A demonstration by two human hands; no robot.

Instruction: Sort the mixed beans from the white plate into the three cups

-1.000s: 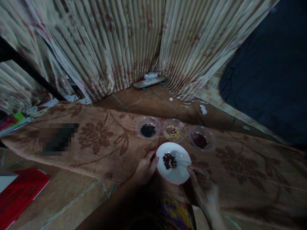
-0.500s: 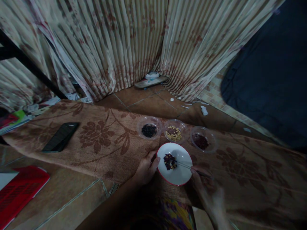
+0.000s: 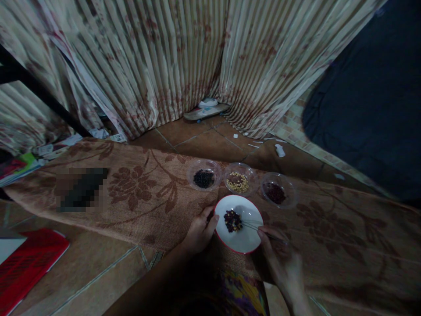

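- Pinching thin metal tweezers point(image 3: 251, 227): right grip point(image 3: 279, 259), fingers closed on the handle end, sitting just off the lower right rim of the white plate point(image 3: 250, 245).
- Tweezer tips reach left across the plate to the pile of mixed beans point(image 3: 233, 220); can't tell if a bean is caught between them.
- Left grip point(image 3: 199, 232) is loosely curled against the plate's left rim, thumb tip touching the edge. Can't tell whether it actually clamps the plate or just steadies it.
- Plate lies flat on the brown floral mat point(image 3: 138, 193), between the two grips, right in front of the person.
- Plate is round and shallow with a thin red edge. The pile is small, dark red, black and pale beans mixed, left of centre; the rest of the plate is bare white.
- Three clear bowls stand in a row just behind the plate: black beans bowl point(image 3: 190, 173) on the left, yellow beans bowl point(image 3: 250, 173) in the middle, red beans bowl point(image 3: 291, 193) on the right. Neighbours sit almost rim to rim.
- Middle bowl is nearest the plate's far rim, small gap only.
- Mat runs wide left and right of the plate, with open cloth on both sides. Its near edge drops to the tiled floor point(image 3: 98, 272) beside the left forearm.
- A red book point(image 3: 29, 259) lies on the floor far left, well apart.
- Striped curtain point(image 3: 148, 66) closes the back, with a sandal point(image 3: 205, 109) at its foot.
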